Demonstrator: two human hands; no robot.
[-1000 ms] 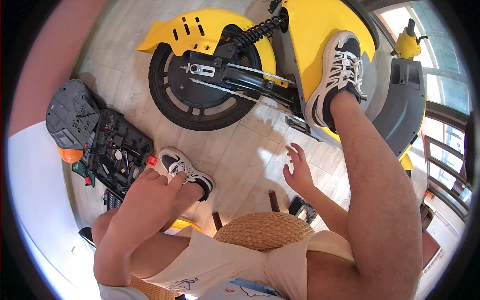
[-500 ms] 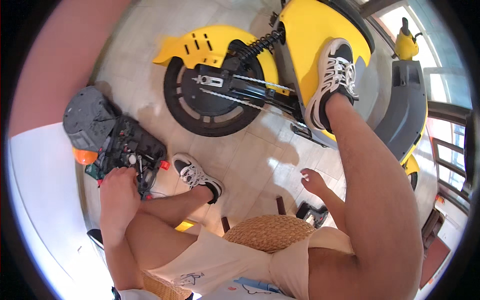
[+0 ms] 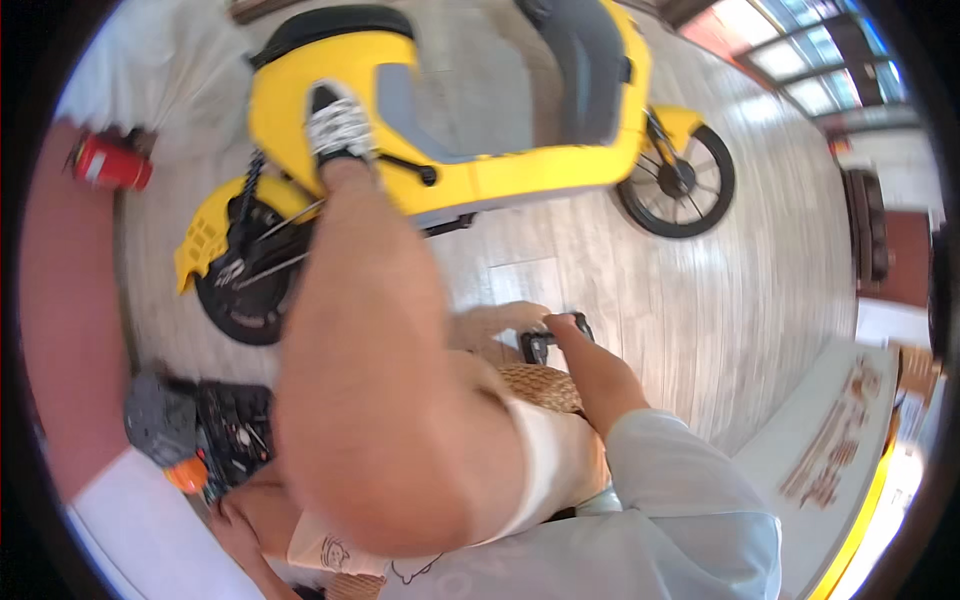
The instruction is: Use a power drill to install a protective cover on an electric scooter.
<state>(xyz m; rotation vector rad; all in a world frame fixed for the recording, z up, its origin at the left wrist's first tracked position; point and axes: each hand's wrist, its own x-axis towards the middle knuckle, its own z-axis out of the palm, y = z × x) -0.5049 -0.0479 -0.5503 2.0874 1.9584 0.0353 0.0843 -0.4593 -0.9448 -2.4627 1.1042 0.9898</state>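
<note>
At the lower middle, my right hand (image 3: 565, 322) reaches down to a black cordless drill (image 3: 538, 348) by the woven stool (image 3: 540, 385). Its fingers appear closed around the drill's grip, though their tips are hidden. Down at the lower left, my left hand (image 3: 235, 530) lies over my bent left knee, fingers loosely out and holding nothing visible. Beside that knee sits an open dark toolbox (image 3: 235, 425) with several small tools in it. My right foot (image 3: 340, 125) rests against the yellow electric moped (image 3: 500, 182), which lies across the far side of the view.
The moped's rear wheel (image 3: 240, 300) and chain are at the left, its front wheel (image 3: 677, 180) at the right. A grey cap-like part (image 3: 160, 420) and an orange piece (image 3: 187, 475) lie by the toolbox. A red fire extinguisher (image 3: 112, 162) stands far left, a white counter (image 3: 810, 450) right.
My view has swung right, so the moped's front wheel and the counter now show. My right hand has moved down onto the drill. My left hand remains by my left knee.
</note>
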